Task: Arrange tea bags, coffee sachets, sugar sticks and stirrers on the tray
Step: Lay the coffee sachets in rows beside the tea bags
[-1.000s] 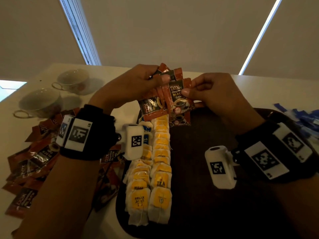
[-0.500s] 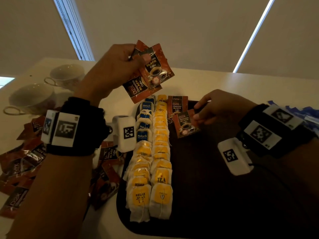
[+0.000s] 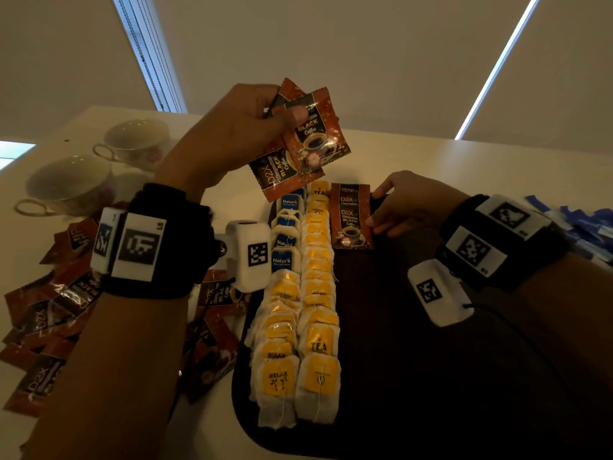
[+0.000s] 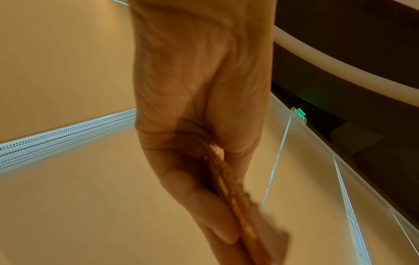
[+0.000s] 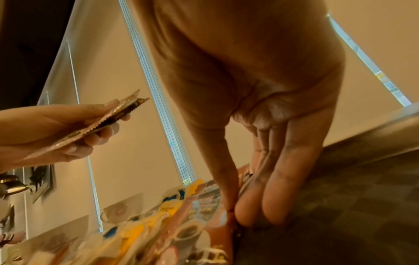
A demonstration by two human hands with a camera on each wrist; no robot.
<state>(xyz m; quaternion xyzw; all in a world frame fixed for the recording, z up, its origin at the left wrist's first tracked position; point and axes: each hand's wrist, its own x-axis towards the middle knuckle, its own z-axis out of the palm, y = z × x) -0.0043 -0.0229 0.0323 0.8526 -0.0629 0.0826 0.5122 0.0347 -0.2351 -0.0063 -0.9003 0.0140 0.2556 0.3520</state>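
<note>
1. Here, the tray (image 3: 431,376) carries two lengthwise rows of tea bags (image 3: 300,327); the nearer bags are yellow, some farther ones in the left row blue.
2. The right hand (image 3: 403,207) now sits low at the tray's far end, where a second ago it was raised to meet the left. Its fingers (image 5: 276,188) are nearly straight and touch the right edge of a sachet (image 3: 351,224) lying flat; nothing is gripped that the views show.
3. That sachet overlaps another of its kind behind it and lies just beside the yellow row, so a third row, of coffee, has begun.
4. The left hand (image 3: 232,134) has risen and drawn away from the right. It pinches a small fan of spare sachets (image 3: 298,141) between thumb and fingers, above the tray's far end.
5. Judgement: the spares feed the new row one at a time; most of the coffee pile (image 3: 49,327) remains on the table (image 3: 497,161), left of the tray.
6. Blue-and-white packets (image 3: 583,224) lie right of the tray, probably sugar. Stirrers cannot be made out. Two cups (image 3: 99,164) stand far left.
</note>
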